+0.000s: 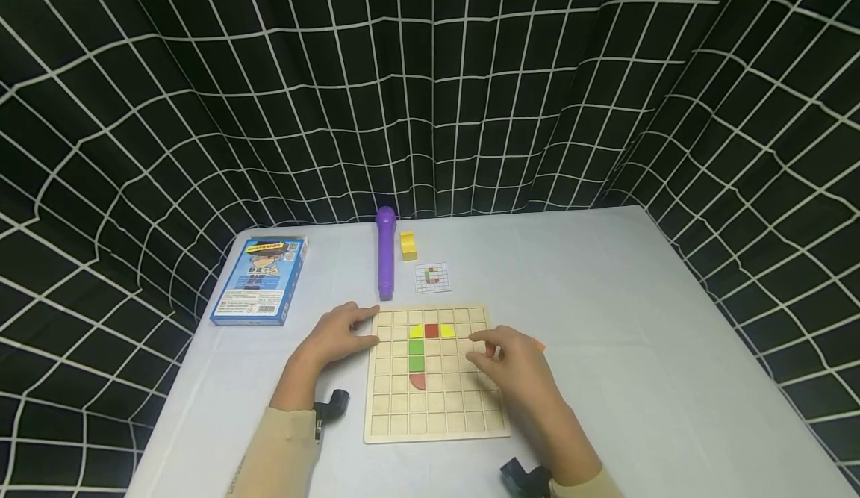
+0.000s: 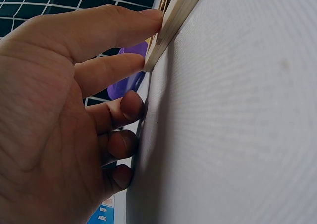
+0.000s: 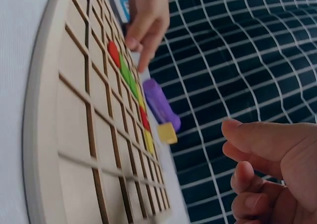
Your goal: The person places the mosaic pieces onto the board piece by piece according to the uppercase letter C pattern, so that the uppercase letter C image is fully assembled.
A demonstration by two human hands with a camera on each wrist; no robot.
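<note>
A wooden grid board (image 1: 396, 423) lies flat on the table. In its cells are a red square (image 1: 431, 331) between two yellow rounded pieces (image 1: 447, 331), two green squares (image 1: 416, 355) below the left one, and a pinkish-red quarter-round piece (image 1: 418, 381) under those. My left hand (image 1: 336, 336) touches the board's upper left edge with thumb and index finger, the other fingers loosely bent. Over the board's right side hovers my right hand (image 1: 513, 360), thumb and index finger apart with nothing visible between them. An orange piece (image 1: 540, 344) shows partly behind that hand.
Behind the board lie a small pattern card (image 1: 432, 278), a yellow block (image 1: 407, 246) and a purple microphone-shaped object (image 1: 386, 255). A blue box (image 1: 260, 281) rests at the left. Black cloth with white grid lines (image 1: 433, 95) hangs around the white table (image 1: 638, 349).
</note>
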